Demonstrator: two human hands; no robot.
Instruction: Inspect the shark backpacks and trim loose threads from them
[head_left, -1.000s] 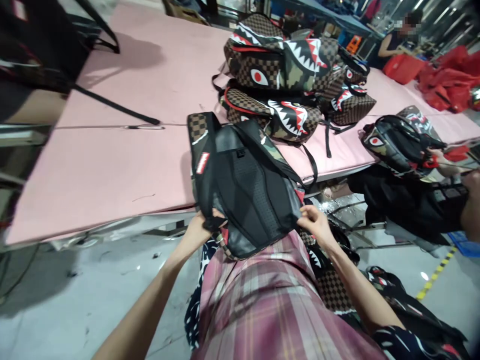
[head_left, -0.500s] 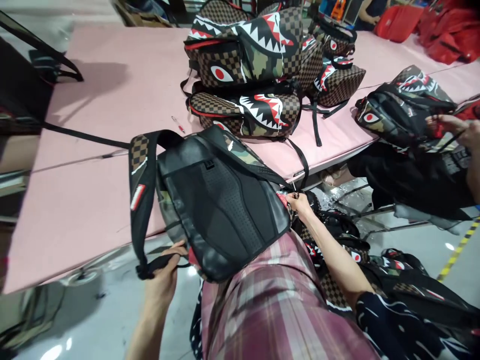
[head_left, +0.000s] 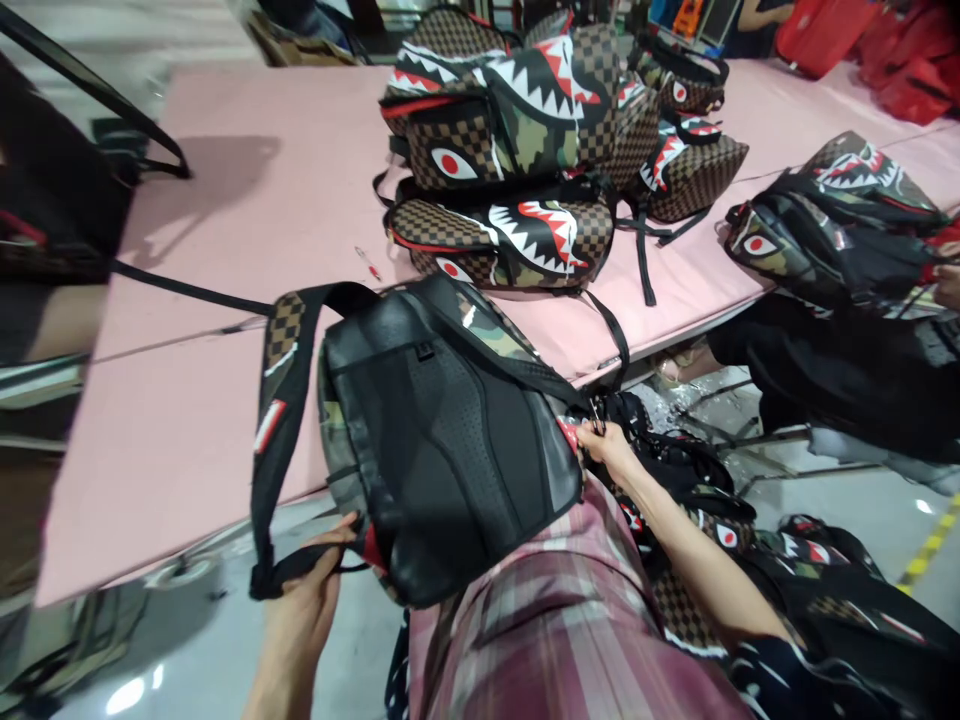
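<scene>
A black backpack [head_left: 435,430] rests with its padded back up, leaning from the table edge onto my lap. My left hand [head_left: 311,585] is closed around the lower end of a shoulder strap [head_left: 281,400], by the bag's lower left corner, where a bit of red shows. This strap has a checkered top and a red-and-white label. On the opposite side, my right hand [head_left: 611,450] pinches the red piece at the bag's right edge. Something small, dark and thin shows at those fingers; I cannot make out what it is. The second strap [head_left: 517,350] lies across the upper right of the bag.
On the pink table [head_left: 202,400] several checkered shark-mouth bags [head_left: 555,110] are stacked. A pen [head_left: 368,264] lies left of them. More bags [head_left: 780,580] heap below on my right. Another person's hand [head_left: 949,285] is by a bag [head_left: 832,220]. Red bags [head_left: 825,35] sit far right.
The whole view has shifted slightly, so things appear lower and mostly further right. Both hands keep their places on the backpack. The other person's hand has moved toward the right edge.
</scene>
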